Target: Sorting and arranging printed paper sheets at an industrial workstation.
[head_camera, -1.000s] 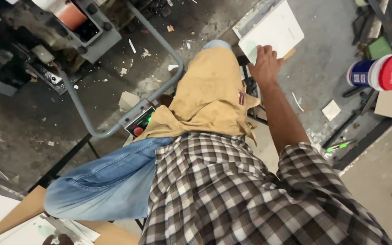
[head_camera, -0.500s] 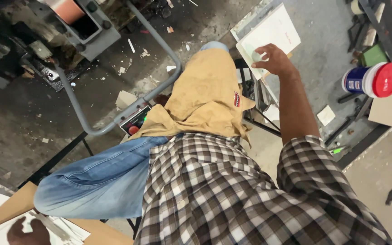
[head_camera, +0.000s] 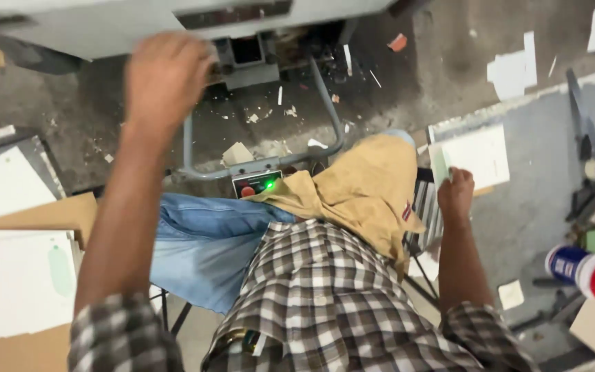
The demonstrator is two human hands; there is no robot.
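— What is the left hand (head_camera: 163, 79) doing?

— It is reaching up and forward to the front edge of the grey machine (head_camera: 173, 21), knuckles toward the camera. The hand is blurring, and the fingers are curling out of sight on the far side, so I cannot tell whether they are gripping anything or only resting there.

— And the right hand (head_camera: 454, 195)?

— It is lying lower down at the person's right side, fingers bent and pressing on the near left corner of a stack of white sheets (head_camera: 473, 155). It is touching the top sheet rather than lifting it; the fingers are sitting close together, not spread.

— Where is that stack sitting?

— On a grey bench (head_camera: 538, 172) to the right, just beyond a tan cloth (head_camera: 359, 193) that is draping over the person's knee.

— Anything else near?

— A small control box with a green light (head_camera: 268, 184) is glowing below the machine's bent metal tube. More white sheets (head_camera: 18, 282) are piling on brown card at the left, and a blue-and-white can with a red lid (head_camera: 590, 272) is lying at the far right. Paper scraps are littering the floor (head_camera: 70, 117).
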